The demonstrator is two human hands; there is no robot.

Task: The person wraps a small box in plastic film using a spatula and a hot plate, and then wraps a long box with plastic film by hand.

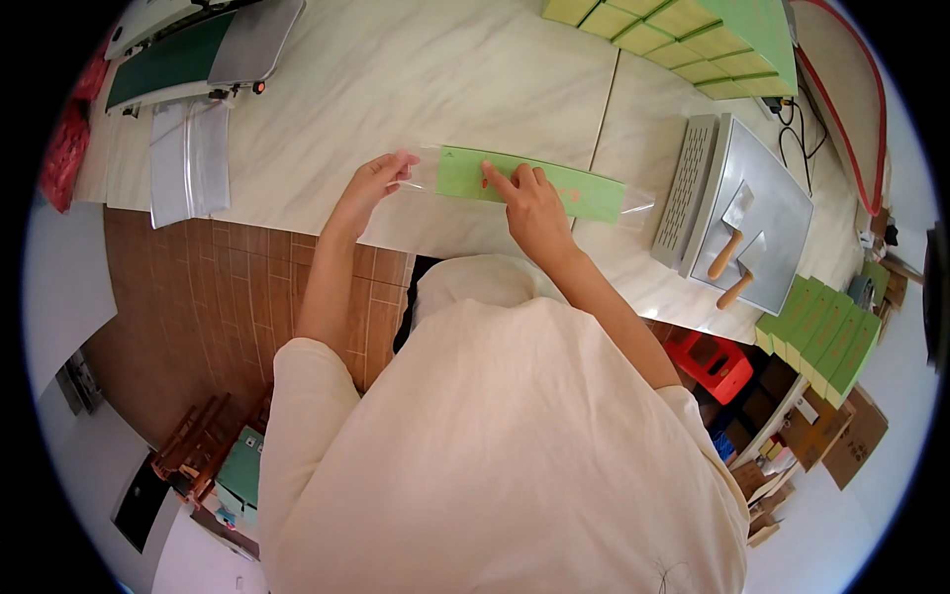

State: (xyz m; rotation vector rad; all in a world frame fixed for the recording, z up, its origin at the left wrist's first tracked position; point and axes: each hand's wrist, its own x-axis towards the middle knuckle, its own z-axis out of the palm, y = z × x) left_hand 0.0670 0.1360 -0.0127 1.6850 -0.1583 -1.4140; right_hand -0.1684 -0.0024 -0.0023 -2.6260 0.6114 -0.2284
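A long, flat green box [465,176] lies on the table in a clear plastic bag [424,168] that extends past both of its ends. My left hand [371,190] pinches the bag's loose left end between thumb and fingertips. On top of the box rests my right hand [537,210], its index finger stretched out and pressing near the middle. The right hand's other fingers are partly bent, and it grips nothing. Faint orange print shows on the box beside the right hand.
Stacked green boxes [693,45] stand at the back right. A metal-topped machine [757,213] at right carries two wooden-handled scrapers [734,243]. A stack of clear bags [188,163] hangs over the table's front edge at left, near a green-belted machine [173,74]. More green boxes [821,332] sit at right.
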